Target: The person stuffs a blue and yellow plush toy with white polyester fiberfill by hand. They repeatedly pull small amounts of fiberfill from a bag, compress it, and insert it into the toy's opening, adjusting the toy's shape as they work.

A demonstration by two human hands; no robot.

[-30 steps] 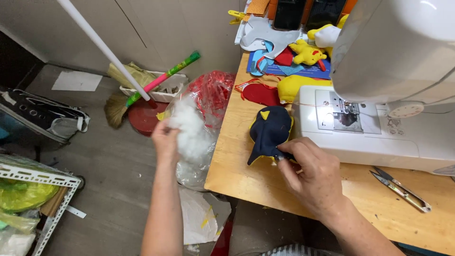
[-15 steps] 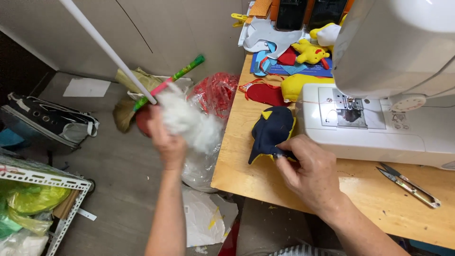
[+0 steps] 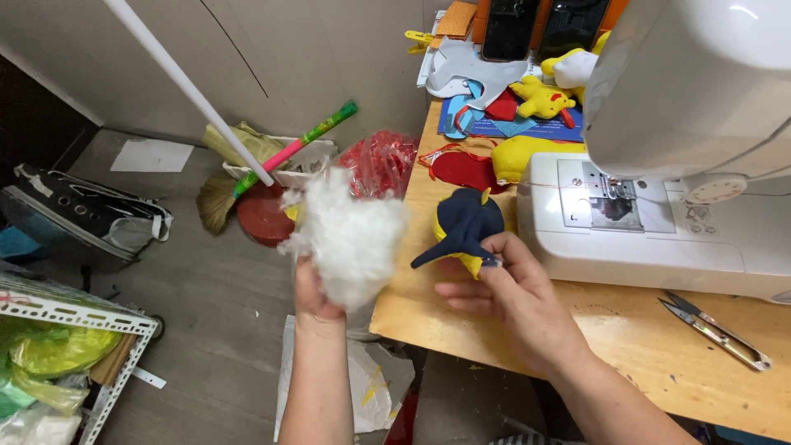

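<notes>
- Left hand (image 3: 317, 292) grips a white stuffing tuft (image 3: 350, 235), centre frame, off the surface edge.
- Right hand (image 3: 511, 292) pinches a navy-and-yellow plush piece (image 3: 465, 227) above the wooden surface (image 3: 626, 330), beside the sewing machine (image 3: 659, 165).
- Risk: loose fibres may drop to the floor (image 3: 206, 305).

Stuffing (image 3: 350, 239) left of toy (image 3: 465, 227) (machine (image 3: 659, 206) behind).

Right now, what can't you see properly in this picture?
- Left hand: its fingers are buried in the white stuffing.
- Navy and yellow toy: the right hand covers its lower end.
- Sewing machine: cut off by the top and right edges.
- Needle area: too small to make out.
</notes>
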